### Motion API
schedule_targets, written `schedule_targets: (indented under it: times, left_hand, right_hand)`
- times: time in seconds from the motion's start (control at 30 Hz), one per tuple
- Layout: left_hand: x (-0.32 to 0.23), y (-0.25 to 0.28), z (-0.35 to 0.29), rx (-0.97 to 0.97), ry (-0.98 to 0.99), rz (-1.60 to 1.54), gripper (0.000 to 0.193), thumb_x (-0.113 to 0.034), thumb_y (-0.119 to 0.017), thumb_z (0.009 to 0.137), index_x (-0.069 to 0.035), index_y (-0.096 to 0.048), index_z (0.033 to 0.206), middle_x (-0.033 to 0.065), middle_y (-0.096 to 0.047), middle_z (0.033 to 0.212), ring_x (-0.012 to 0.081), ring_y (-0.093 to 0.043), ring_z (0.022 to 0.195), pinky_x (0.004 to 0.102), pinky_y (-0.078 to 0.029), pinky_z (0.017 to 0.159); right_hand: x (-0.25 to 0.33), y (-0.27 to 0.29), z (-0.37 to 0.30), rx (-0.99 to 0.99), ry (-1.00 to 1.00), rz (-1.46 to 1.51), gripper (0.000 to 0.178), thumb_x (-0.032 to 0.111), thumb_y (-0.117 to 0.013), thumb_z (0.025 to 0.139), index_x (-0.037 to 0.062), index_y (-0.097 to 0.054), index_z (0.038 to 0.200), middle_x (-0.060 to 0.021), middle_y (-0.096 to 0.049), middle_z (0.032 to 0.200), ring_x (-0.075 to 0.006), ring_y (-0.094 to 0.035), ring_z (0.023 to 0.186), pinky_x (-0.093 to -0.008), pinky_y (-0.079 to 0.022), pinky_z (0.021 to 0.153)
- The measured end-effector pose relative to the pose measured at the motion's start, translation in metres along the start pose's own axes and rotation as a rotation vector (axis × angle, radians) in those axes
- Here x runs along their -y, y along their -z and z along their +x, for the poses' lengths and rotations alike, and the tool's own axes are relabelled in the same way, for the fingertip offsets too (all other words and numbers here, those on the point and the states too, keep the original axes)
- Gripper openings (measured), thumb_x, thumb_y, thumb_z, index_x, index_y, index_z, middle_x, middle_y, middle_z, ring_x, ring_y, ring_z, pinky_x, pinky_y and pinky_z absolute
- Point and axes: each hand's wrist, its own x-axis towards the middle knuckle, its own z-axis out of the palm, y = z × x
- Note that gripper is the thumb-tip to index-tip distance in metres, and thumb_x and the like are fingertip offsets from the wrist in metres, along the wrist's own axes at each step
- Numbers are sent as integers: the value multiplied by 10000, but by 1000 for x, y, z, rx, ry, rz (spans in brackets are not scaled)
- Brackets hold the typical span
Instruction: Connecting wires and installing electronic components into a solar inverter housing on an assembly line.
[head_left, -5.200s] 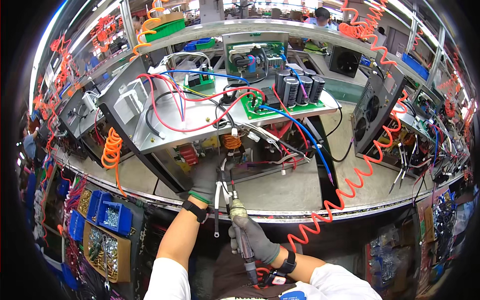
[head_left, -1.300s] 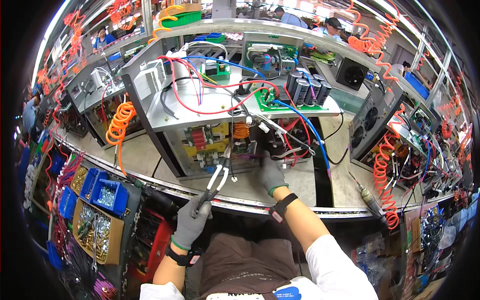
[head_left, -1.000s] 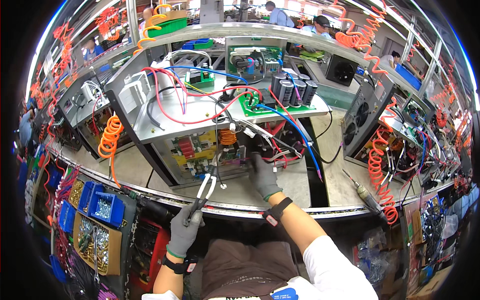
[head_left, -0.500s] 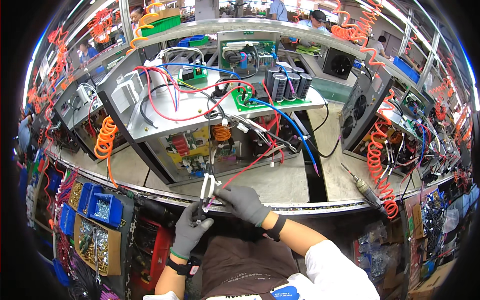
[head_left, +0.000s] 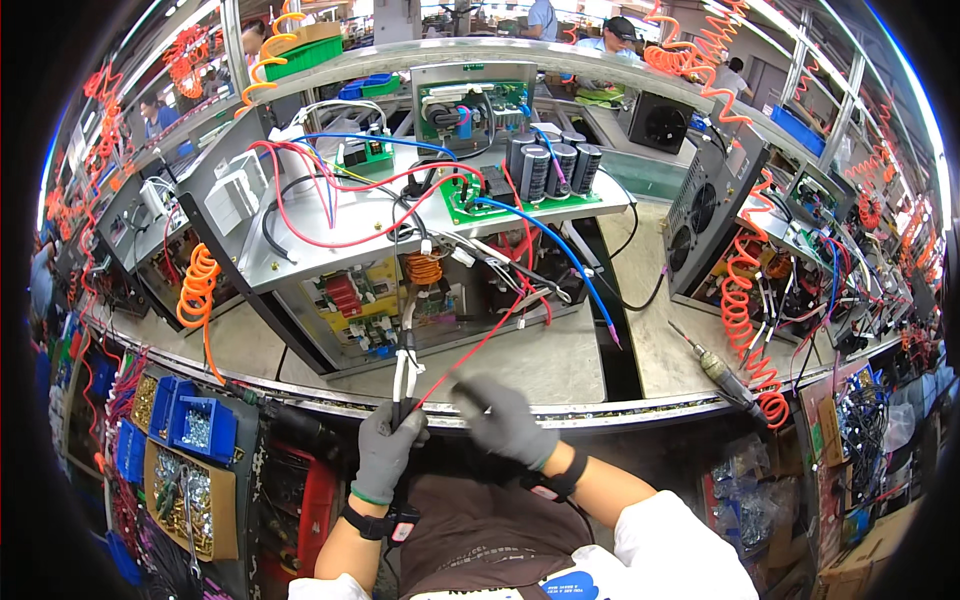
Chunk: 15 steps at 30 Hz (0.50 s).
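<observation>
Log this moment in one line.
left hand: grips white-sleeved cables, red wire | right hand: blurred, alongside, grip unclear | driver: lying on bench

I am wearing grey gloves, the left showing a green hem, black wrist straps, white sleeves and a brown garment.

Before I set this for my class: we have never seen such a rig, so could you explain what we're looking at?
There is no robot: a gloved left hand and right hand are working. The view comes from a fisheye camera worn on the person's head, so edges bend. The left hand grips cables, and a red wire runs to it. The right hand is blurred; its grip is unclear. On the bench are an opened metal unit and, rightward, a driver.
</observation>
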Motion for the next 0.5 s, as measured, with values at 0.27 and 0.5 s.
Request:
schedule_targets:
  times: [0.27, 0.5]
  left_hand:
    - [9, -2, 1, 22, -19, -32, 221, -178, -623, 879, 9, -605, 995, 55, -638, 789, 111, -618, 677, 231, -509, 619]
    - [-8, 12, 1, 53, 28, -416, 355, -151, -618, 874, 33, -550, 1170, 82, -657, 917, 140, -644, 759, 271, -543, 686]
  right_hand:
    - [-31, 59, 48, -661, -147, 14, 252, 131, -523, 953, -5, -536, 1165, -69, -580, 975, -149, -562, 878, -274, -468, 797]
    - [-35, 42, 9, -475, -93, 140, 201, 102, -497, 942, 31, -577, 1112, -82, -596, 966, -176, -595, 834, -312, -491, 745]
